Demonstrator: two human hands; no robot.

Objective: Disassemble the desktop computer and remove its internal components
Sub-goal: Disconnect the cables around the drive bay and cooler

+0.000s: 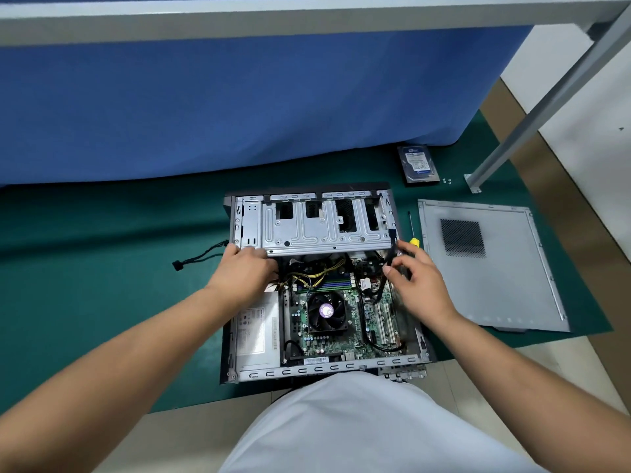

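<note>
Right now I see the case (239,373) lying open on its side on the green mat (102,302), close to the mat's near edge and about midway along it. My left hand (244,271) is at the left end of the drive cage (324,230), fingers curled under its near lip and gripping it. My right hand (418,285) is at the cage's right end, thumb and forefinger pinching a black cable (389,257) that runs down from a connector at the cage's corner toward the board (345,336); the other fingers are loosely spread. Whether that cable is plugged in at the top I cannot tell.

Inside the case, the fan (326,312) sits in the middle of the board, with memory sticks (327,285) just beyond it and yellow wires (317,276) bunched near my left hand. The power supply (252,332) fills the near left part of the case. A loose black lead (198,257) trails out over the mat to the left of the cage.

On the mat's right side lies the side panel (495,288), flat, its mesh vent toward the far end. A screwdriver (412,230) with a yellow handle lies between case and panel, its handle just beside my right fingers. A hard drive (419,164) rests near the far right corner, label up, with small screws (447,181) just to its right. Blue cloth (239,104) hangs along the mat's far edge.
</note>
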